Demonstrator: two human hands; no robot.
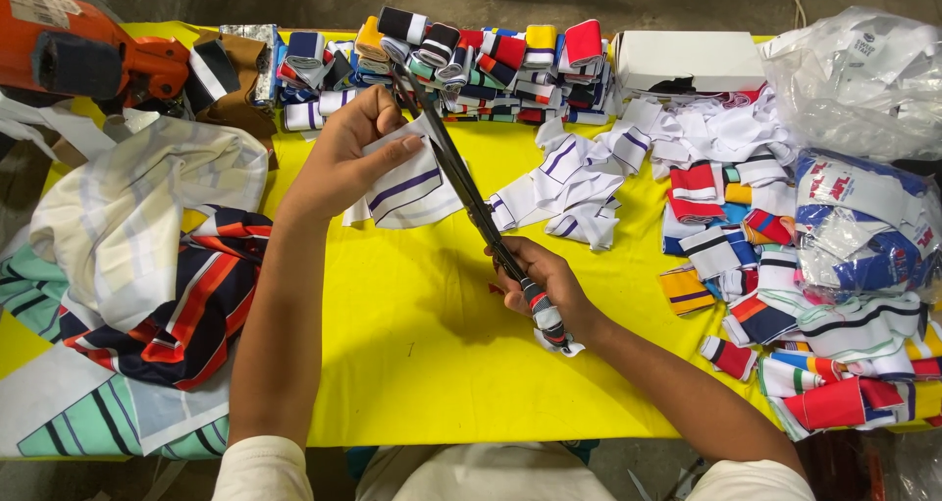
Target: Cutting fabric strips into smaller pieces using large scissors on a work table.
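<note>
My left hand (pixel 345 158) pinches a white knit strip with purple stripes (pixel 407 187) and holds it up over the yellow table (pixel 422 364). Long black scissors (pixel 461 182) are gripped in my right hand (pixel 545 285), their handles wrapped in cloth tape. The blades run up along the right edge of the strip, tips pointing at the far row of rolls. Just right of the scissors lies a small heap of cut white striped pieces (pixel 579 182).
Rolled striped bands (pixel 471 64) line the far edge, beside a white box (pixel 687 59). Heaps of coloured ribbed pieces (pixel 785 295) and plastic bags (pixel 854 74) fill the right. Striped fabric (pixel 147 265) lies left, with an orange machine (pixel 69 45) behind it.
</note>
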